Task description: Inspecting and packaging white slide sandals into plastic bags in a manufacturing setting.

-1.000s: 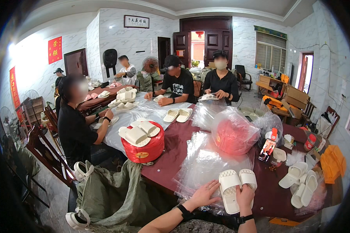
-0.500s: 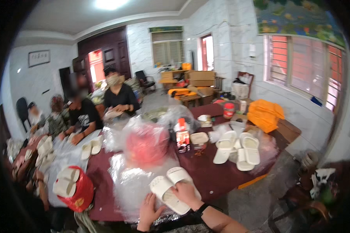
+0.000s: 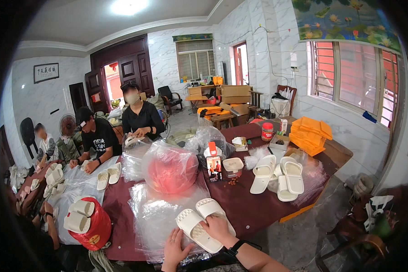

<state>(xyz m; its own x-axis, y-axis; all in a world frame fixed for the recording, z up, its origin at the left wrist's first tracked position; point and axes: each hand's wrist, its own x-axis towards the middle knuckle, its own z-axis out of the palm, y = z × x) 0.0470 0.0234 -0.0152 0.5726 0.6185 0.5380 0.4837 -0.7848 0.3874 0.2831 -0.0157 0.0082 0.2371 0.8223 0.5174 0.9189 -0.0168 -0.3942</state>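
A pair of cream slide slippers (image 3: 207, 230) lies side by side at the table's near edge, toes pointing away from me, partly over a stack of clear plastic bags (image 3: 152, 226). My right hand (image 3: 217, 228), with a dark band on the wrist, reaches down onto the pair and its curled fingers grip the slippers near the straps. Some of its fingertips are hidden. My left hand (image 3: 175, 246) rests with fingers spread on the bags, close beside the left slipper, holding nothing.
A red plastic-covered bundle (image 3: 172, 170) stands ahead, with a phone on a stand (image 3: 214, 165) and a tub (image 3: 233, 167) beside it. More slippers (image 3: 291, 174) lie right, before orange packets (image 3: 309, 136). Slippers (image 3: 80, 215) top a red bag at left. Co-workers (image 3: 140, 119) work beyond.
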